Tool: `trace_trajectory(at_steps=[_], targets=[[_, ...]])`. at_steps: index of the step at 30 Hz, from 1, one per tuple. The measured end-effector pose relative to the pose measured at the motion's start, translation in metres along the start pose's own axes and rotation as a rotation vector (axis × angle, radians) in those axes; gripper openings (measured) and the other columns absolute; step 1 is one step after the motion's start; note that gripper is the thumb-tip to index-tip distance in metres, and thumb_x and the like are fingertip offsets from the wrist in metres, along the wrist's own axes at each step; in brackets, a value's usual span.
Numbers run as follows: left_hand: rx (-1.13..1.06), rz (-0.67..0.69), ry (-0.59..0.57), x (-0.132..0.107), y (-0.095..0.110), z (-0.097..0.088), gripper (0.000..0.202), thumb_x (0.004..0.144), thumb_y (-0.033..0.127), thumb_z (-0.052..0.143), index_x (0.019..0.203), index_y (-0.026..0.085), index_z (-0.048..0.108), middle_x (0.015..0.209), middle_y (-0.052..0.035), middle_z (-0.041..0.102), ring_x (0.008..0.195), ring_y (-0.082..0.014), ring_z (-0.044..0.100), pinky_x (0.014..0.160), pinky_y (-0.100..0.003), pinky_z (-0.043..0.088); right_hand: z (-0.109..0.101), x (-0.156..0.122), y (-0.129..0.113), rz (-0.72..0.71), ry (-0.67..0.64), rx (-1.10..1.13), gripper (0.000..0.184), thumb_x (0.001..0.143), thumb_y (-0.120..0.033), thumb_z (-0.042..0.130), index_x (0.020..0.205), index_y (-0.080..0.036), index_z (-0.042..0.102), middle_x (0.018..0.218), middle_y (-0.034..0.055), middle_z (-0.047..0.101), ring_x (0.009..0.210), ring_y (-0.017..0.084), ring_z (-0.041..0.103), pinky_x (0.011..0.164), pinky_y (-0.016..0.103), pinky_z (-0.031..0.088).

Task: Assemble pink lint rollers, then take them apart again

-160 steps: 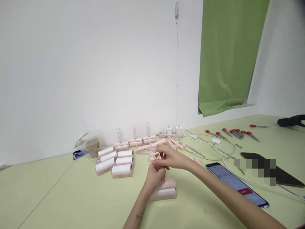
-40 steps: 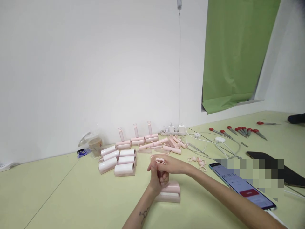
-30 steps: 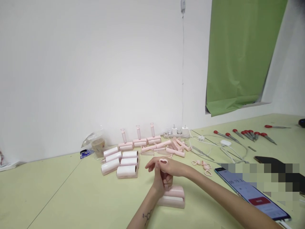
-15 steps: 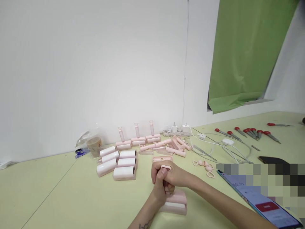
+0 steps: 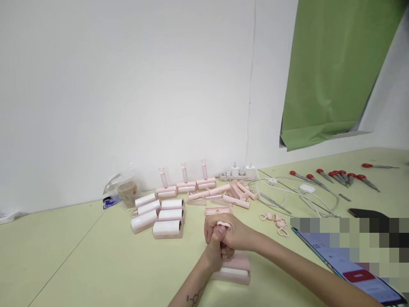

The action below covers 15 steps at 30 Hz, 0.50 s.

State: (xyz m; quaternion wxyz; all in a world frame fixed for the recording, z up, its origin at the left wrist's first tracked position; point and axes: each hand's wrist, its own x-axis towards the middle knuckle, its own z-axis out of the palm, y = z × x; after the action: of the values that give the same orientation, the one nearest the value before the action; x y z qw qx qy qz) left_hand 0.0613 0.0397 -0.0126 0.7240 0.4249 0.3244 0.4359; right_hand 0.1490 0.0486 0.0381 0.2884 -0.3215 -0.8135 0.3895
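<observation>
Both hands are closed together above a pink lint roller (image 5: 234, 270) that lies on the table. A pink heart-shaped ring end of a handle (image 5: 224, 224) sticks out at the top of my right hand (image 5: 238, 233), whose fingers are curled around it. My left hand (image 5: 215, 251) presses against the right one from below, fingers wrapped and thumb up beside the ring. The rest of the handle is hidden inside the hands. Just behind them lies a pink roller cover piece (image 5: 218, 210). Several pink heart-ring end pieces (image 5: 277, 221) lie to the right.
Several white rollers in pink holders (image 5: 168, 228) stand at left, with three assembled ones with upright handles (image 5: 184, 175) behind. Loose pink parts (image 5: 236, 200) lie mid-table. A power strip (image 5: 238, 176), cables, red-handled tools (image 5: 338, 175), a phone (image 5: 345, 264) and a bagged cup (image 5: 128, 192) surround them.
The hands keep the same closed hold, and the pink ring stays in place. Only the camera view has shifted slightly.
</observation>
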Motion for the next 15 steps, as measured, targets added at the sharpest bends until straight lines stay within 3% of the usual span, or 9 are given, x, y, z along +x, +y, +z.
trace_trajectory(at_steps=[6, 10, 15], targets=[[0.000, -0.070, -0.029, -0.0003, 0.0013, -0.0017, 0.059, 0.034, 0.076, 0.048, 0.025, 0.024, 0.021, 0.021, 0.0090, 0.012, 0.022, -0.0020, 0.011, 0.031, -0.022, 0.002, 0.0061, 0.0004, -0.0015, 0.098, 0.115, 0.014, 0.022, 0.055, -0.008, 0.037, 0.059, -0.017, 0.056, 0.057, -0.0027, 0.057, 0.050, 0.010, 0.052, 0.041, 0.016, 0.035], [-0.007, -0.059, -0.016, -0.0013, 0.0003, -0.0014, 0.063, 0.029, 0.079, 0.049, 0.024, 0.024, 0.018, 0.021, 0.0092, 0.012, 0.022, -0.0009, 0.011, 0.031, -0.021, 0.002, 0.0095, 0.0014, 0.0009, 0.081, 0.128, 0.030, 0.020, 0.057, -0.008, 0.038, 0.058, -0.017, 0.057, 0.056, -0.0022, 0.057, 0.052, 0.011, 0.053, 0.043, 0.017, 0.037], [-0.032, -0.020, -0.035, 0.0002, 0.0019, 0.0002, 0.066, 0.032, 0.085, 0.042, 0.026, 0.022, 0.022, 0.022, 0.0093, 0.013, 0.021, -0.0012, 0.009, 0.030, -0.021, 0.001, 0.0039, 0.0024, -0.0002, 0.061, 0.102, 0.187, 0.020, 0.073, -0.021, 0.044, 0.086, -0.020, 0.059, 0.067, -0.0001, 0.062, 0.064, 0.015, 0.058, 0.054, 0.022, 0.044]])
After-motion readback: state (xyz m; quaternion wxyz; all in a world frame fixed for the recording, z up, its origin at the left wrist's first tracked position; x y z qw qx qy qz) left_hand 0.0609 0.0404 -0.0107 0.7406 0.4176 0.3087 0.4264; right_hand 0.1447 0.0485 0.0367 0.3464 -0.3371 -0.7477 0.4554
